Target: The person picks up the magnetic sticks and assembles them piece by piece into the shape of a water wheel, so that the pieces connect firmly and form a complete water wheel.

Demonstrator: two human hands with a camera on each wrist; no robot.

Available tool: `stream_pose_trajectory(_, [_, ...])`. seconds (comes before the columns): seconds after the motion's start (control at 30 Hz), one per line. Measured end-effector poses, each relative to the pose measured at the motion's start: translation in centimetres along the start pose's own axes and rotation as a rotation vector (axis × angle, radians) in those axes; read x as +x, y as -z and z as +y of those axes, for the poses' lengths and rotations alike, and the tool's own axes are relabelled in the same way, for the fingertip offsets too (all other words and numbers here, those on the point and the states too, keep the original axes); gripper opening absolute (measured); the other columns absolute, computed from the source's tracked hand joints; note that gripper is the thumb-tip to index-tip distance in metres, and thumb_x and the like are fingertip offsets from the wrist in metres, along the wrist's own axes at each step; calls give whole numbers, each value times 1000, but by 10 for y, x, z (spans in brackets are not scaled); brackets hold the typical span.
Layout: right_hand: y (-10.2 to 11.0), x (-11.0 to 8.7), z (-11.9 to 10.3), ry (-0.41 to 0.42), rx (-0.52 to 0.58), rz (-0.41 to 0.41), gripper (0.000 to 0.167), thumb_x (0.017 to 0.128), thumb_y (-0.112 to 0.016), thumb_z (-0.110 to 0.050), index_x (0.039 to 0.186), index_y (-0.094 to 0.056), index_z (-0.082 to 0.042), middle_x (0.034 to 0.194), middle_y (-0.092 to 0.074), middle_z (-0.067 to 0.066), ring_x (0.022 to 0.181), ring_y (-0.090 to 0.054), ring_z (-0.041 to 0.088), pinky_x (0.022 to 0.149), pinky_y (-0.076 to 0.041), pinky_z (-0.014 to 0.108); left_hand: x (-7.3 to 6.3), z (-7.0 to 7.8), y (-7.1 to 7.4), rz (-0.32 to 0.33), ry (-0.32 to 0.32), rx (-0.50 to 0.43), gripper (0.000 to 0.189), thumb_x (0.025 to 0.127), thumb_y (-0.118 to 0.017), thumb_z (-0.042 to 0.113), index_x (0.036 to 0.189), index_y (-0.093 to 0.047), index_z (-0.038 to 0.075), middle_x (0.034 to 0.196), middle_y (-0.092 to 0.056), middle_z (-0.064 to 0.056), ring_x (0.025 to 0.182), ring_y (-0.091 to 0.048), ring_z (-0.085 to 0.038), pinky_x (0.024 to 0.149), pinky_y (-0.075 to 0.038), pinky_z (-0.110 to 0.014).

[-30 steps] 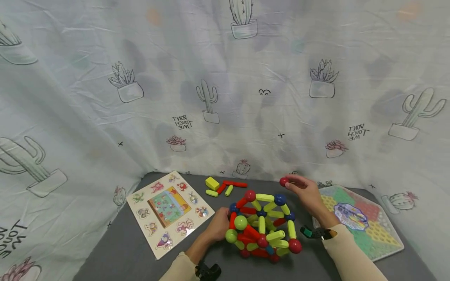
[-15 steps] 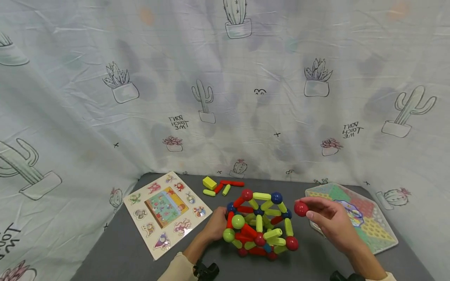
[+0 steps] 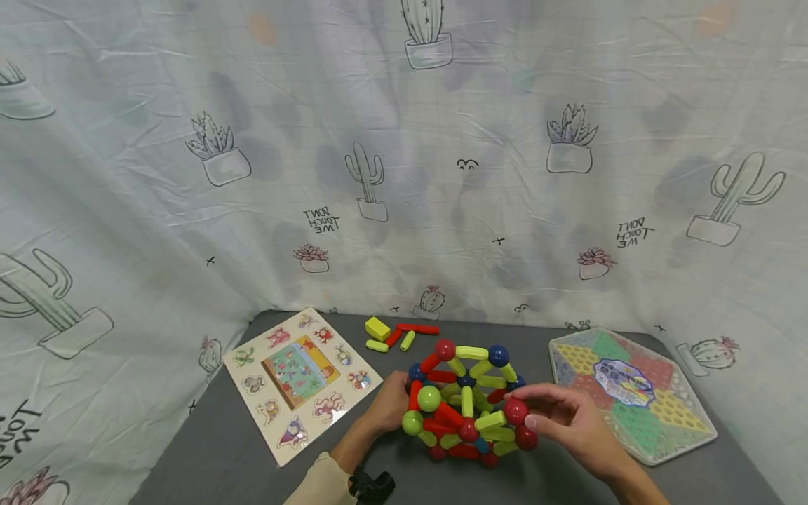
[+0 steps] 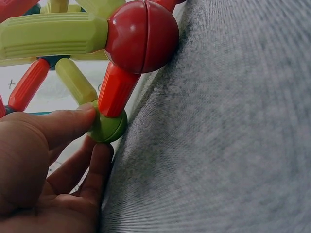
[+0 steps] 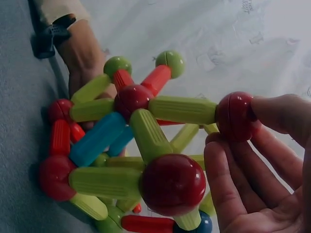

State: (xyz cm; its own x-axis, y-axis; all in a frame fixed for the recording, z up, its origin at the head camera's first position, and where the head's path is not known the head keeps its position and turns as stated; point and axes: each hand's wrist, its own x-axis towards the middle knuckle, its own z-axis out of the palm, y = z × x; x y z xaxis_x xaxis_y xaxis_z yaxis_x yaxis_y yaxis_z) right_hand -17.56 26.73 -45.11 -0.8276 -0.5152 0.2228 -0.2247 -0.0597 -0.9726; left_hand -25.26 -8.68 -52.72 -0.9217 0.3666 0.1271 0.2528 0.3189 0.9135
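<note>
A framework of magnetic rods and balls (image 3: pixel 467 403), in red, lime, blue and green, stands on the table. On its left side my left hand (image 3: pixel 389 405) pinches a green ball (image 4: pixel 108 127) low down, where a red rod and a lime rod (image 4: pixel 77 81) meet. My right hand (image 3: pixel 577 428) holds a red ball (image 3: pixel 515 411) between thumb and fingers at the framework's right side. In the right wrist view this red ball (image 5: pixel 236 116) meets the end of a lime rod (image 5: pixel 182 109). Another red ball (image 5: pixel 173 184) of the framework sits close to my right fingers.
Left of the framework lies a wooden picture puzzle board (image 3: pixel 259 417). Several loose red and lime rods (image 3: pixel 416 329) and a yellow block (image 3: pixel 377 329) lie behind it. A hexagonal game board (image 3: pixel 637 414) lies at the right. A cactus-print curtain (image 3: pixel 416 245) hangs behind the table.
My right hand has brought the red ball from the back of the table, first toward me, then left to the framework's lime rod. The left hand keeps its place.
</note>
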Motion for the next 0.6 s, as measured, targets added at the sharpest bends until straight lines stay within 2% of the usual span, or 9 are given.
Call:
stream_pose_trajectory(0.07, [2, -1, 1, 17, -42, 24, 35, 109, -52, 7, 142, -65, 4, 134, -77, 2, 113, -78, 15, 89, -65, 32, 1, 1, -1, 6, 6, 3, 14, 97, -79, 10, 90, -78, -2, 78, -69, 0, 74, -58, -7, 74, -50, -21])
stream_pose_trajectory(0.13, [7, -1, 6, 75, -82, 78, 33, 108, -52, 10, 138, -66, 7, 131, -79, 2, 112, -78, 15, 91, -65, 31, 1, 2, -2, 14, 9, 7, 13, 96, -79, 9, 88, -77, -1, 76, -67, 2, 73, -56, -8, 72, -49, -21])
stream_pose_trajectory(0.23, [20, 1, 22, 183, -24, 190, 30, 108, -47, 14, 130, -67, 12, 125, -80, 6, 110, -78, 16, 93, -64, 31, 3, 2, -4, 23, 15, 19, 14, 95, -80, 8, 84, -75, -1, 74, -64, 3, 71, -56, -7, 70, -47, -22])
stream_pose_trajectory(0.3, [29, 3, 38, 226, 28, 254, 29, 108, -45, 16, 127, -67, 15, 120, -81, 4, 108, -78, 16, 94, -64, 31, 3, 2, -4, 24, 18, 19, 13, 94, -81, 8, 85, -76, -1, 74, -65, 3, 72, -56, -7, 71, -48, -22])
stream_pose_trajectory(0.37, [35, 4, 54, 200, 42, 284, 27, 108, -47, 15, 130, -64, 18, 121, -81, 1, 109, -78, 13, 94, -64, 30, 2, 1, -4, 21, 21, 17, 12, 94, -81, 8, 87, -76, -1, 76, -67, 3, 73, -58, -7, 73, -49, -22])
stream_pose_trajectory(0.43, [36, 6, 69, 117, -23, 283, 30, 108, -54, 12, 136, -60, 19, 125, -79, -7, 112, -77, 7, 94, -63, 27, 1, 1, -3, 10, 23, 15, 12, 95, -81, 9, 90, -77, -1, 79, -68, 2, 75, -58, -8, 75, -50, -22])
stream_pose_trajectory(0.5, [34, 10, 81, 37, -95, 247, 38, 107, -59, 7, 143, -55, 19, 129, -77, -13, 117, -74, 3, 95, -62, 24, 1, 0, 0, -18, 23, 5, 11, 95, -80, 8, 93, -78, -2, 81, -69, 1, 76, -59, -9, 77, -51, -22])
stream_pose_trajectory(0.6, [29, 20, 94, -32, -126, 183, 46, 107, -62, 2, 149, -50, 18, 132, -74, -18, 120, -71, 0, 97, -59, 20, 0, -3, 9, -87, 15, -24, 11, 96, -78, 7, 104, -79, -1, 88, -72, -1, 80, -61, -10, 81, -52, -22])
